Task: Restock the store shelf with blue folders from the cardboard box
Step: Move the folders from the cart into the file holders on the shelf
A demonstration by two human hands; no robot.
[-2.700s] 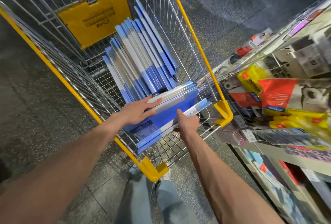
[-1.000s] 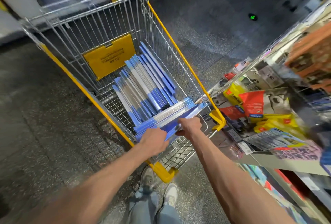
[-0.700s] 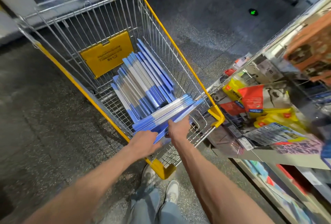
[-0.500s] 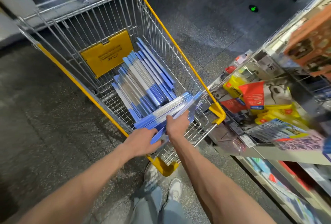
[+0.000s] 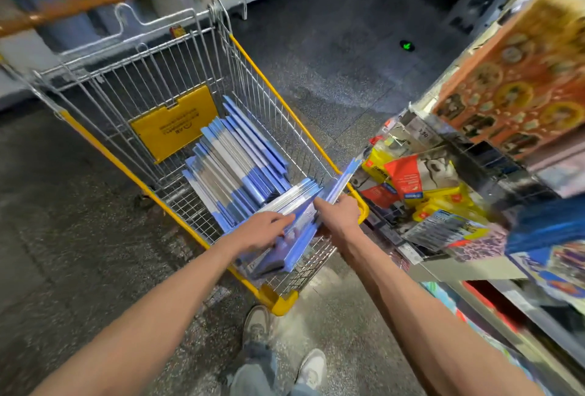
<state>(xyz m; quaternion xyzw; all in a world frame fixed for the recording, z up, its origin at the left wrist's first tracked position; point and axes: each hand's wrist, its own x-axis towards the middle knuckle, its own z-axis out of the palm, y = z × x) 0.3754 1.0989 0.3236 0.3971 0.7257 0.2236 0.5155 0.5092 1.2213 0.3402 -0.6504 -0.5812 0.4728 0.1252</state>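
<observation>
The left hand (image 5: 262, 231) lies with fingers stretched flat on top of a stack of blue folders (image 5: 292, 248) that rests at the near end of a wire cart (image 5: 136, 79). The right hand (image 5: 337, 215) is curled round the lower end of a single folder (image 5: 343, 178), which tilts up over the cart's yellow rim towards the shelf (image 5: 468, 269) on the right. More folders (image 5: 234, 158) stand leaning in a row further back in the cart.

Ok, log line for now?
left hand rests on blue folder stack; right hand grips thin blue folder bundle; over yellow-trimmed wire cart
</observation>
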